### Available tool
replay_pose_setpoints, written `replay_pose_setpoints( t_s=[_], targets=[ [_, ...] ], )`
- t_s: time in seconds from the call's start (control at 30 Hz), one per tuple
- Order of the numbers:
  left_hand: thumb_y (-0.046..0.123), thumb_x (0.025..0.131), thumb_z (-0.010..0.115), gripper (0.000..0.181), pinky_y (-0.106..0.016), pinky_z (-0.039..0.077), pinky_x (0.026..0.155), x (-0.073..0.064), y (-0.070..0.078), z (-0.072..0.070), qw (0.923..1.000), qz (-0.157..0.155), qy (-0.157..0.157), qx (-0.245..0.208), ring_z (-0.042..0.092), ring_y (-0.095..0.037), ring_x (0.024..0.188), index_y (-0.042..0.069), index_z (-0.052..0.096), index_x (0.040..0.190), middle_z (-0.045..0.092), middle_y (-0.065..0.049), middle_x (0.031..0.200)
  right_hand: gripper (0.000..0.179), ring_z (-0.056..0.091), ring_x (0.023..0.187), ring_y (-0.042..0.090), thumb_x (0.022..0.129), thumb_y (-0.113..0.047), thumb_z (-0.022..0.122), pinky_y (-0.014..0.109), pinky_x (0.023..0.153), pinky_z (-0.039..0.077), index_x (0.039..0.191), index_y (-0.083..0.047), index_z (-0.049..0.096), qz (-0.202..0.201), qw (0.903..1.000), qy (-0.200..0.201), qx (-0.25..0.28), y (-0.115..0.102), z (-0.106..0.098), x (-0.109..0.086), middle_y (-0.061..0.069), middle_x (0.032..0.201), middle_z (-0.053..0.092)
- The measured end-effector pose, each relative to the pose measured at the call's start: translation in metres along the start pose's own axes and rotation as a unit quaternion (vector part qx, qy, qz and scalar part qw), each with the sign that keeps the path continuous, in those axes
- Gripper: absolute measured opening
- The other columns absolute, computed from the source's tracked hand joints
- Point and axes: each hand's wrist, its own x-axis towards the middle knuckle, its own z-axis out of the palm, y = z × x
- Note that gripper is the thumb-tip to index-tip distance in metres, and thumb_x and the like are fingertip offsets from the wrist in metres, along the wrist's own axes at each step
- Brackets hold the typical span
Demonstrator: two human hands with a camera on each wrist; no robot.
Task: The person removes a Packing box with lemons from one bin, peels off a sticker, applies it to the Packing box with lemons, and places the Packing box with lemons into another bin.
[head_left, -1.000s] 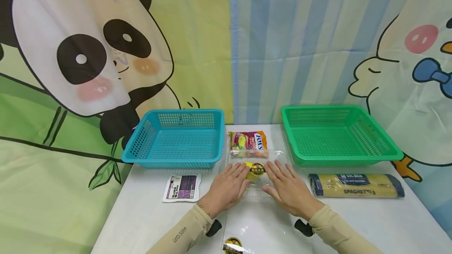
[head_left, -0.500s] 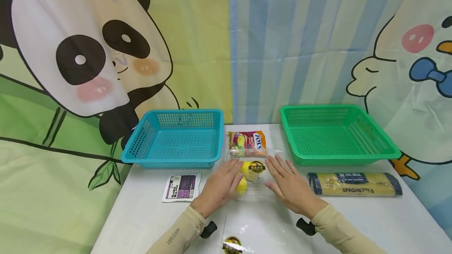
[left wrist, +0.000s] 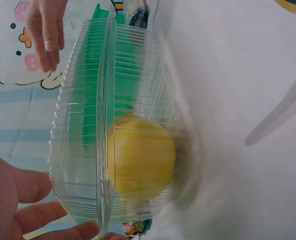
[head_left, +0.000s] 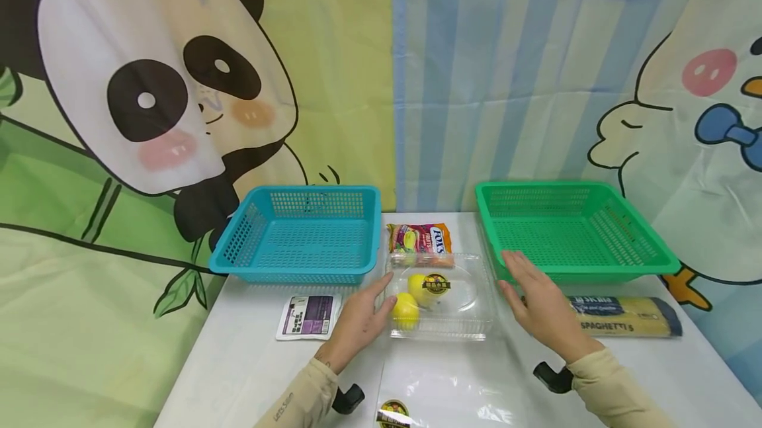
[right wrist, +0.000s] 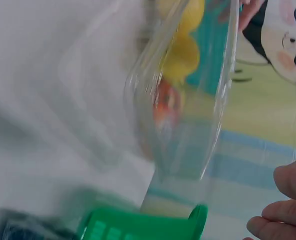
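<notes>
A clear plastic clamshell box [head_left: 461, 330] lies on the white table with its lid down, a black and gold sticker [head_left: 436, 284] on top. Inside are two yellow round fruits, one lemon-like fruit [head_left: 406, 311] near the front left corner. My left hand [head_left: 360, 322] is at the box's left side, fingers extended, fingertips right at its rim; the left wrist view shows the thumb and fingers [left wrist: 40, 215] spread there. My right hand [head_left: 544, 309] is apart from the box on its right, fingers extended, nothing held, overlapping the spaghetti pack's left end in the head view.
A blue basket [head_left: 369, 262] stands back left, a green basket [head_left: 586, 272] back right. Behind the box lies a Fox's candy bag [head_left: 419, 237]. A white and purple packet [head_left: 309, 317] is left, a spaghetti pack [head_left: 625, 317] right, a clear plastic sheet [head_left: 446, 388] in front.
Both hands have come off the box's lid. The right hand has moved away to the right, the left hand slightly left to the box's side. The fruits now show clearly.
</notes>
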Motion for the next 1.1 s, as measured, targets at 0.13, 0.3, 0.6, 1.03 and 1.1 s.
replay_pose_setpoints(
  t_s=[0.13, 0.3, 0.6, 1.03, 1.1],
  targets=[
    [0.034, 0.103, 0.058, 0.051, -0.034, 0.060, 0.078, -0.001, -0.005, 0.002, 0.9994, -0.016, -0.004, -0.032, 0.072, -0.025, 0.102, 0.019, 0.050, 0.151, 0.058, -0.011, 0.146, 0.061, 0.045, 0.136, 0.052, 0.097, -0.013, 0.067, 0.069, 0.101, 0.041, 0.152, 0.001, 0.043, 0.037, 0.9992, -0.010, 0.003, 0.024, -0.013, -0.007, 0.033, 0.146, 0.050],
    [0.034, 0.102, 0.059, 0.056, -0.027, 0.059, 0.068, -0.002, -0.007, 0.006, 0.9968, -0.024, -0.023, -0.073, 0.074, -0.025, 0.097, 0.021, 0.044, 0.155, 0.051, -0.015, 0.152, 0.067, 0.041, 0.134, 0.058, 0.097, -0.013, 0.067, 0.072, 0.108, 0.031, 0.154, 0.004, 0.037, 0.053, 0.9982, -0.026, -0.005, 0.058, -0.031, -0.016, 0.039, 0.145, 0.046],
    [0.025, 0.102, 0.055, 0.062, -0.047, 0.061, 0.082, -0.002, -0.006, 0.008, 0.9930, -0.047, -0.044, -0.099, 0.071, -0.036, 0.105, 0.027, 0.033, 0.160, 0.032, -0.019, 0.163, 0.070, 0.036, 0.131, 0.064, 0.097, -0.036, 0.068, 0.087, 0.095, 0.023, 0.154, -0.004, 0.041, 0.089, 0.9829, -0.143, -0.075, 0.102, -0.048, -0.028, 0.037, 0.145, 0.046],
    [0.033, 0.095, 0.068, 0.069, -0.034, 0.061, 0.068, -0.004, -0.015, 0.010, 0.9663, -0.105, -0.072, -0.224, 0.071, -0.025, 0.098, 0.044, 0.036, 0.155, 0.025, -0.015, 0.167, 0.060, 0.030, 0.134, 0.067, 0.103, -0.040, 0.057, 0.090, 0.093, 0.017, 0.154, -0.011, 0.044, 0.114, 0.9783, -0.151, -0.084, 0.124, -0.044, -0.027, 0.039, 0.145, 0.044],
    [0.031, 0.095, 0.070, 0.069, -0.036, 0.061, 0.069, -0.003, -0.016, 0.009, 0.9594, -0.114, -0.073, -0.247, 0.070, -0.023, 0.094, 0.045, 0.038, 0.154, 0.027, -0.012, 0.167, 0.057, 0.030, 0.133, 0.067, 0.103, -0.039, 0.057, 0.091, 0.094, 0.016, 0.151, -0.010, 0.048, 0.116, 0.9803, -0.138, -0.082, 0.125, -0.041, -0.028, 0.039, 0.143, 0.046]
  ],
)
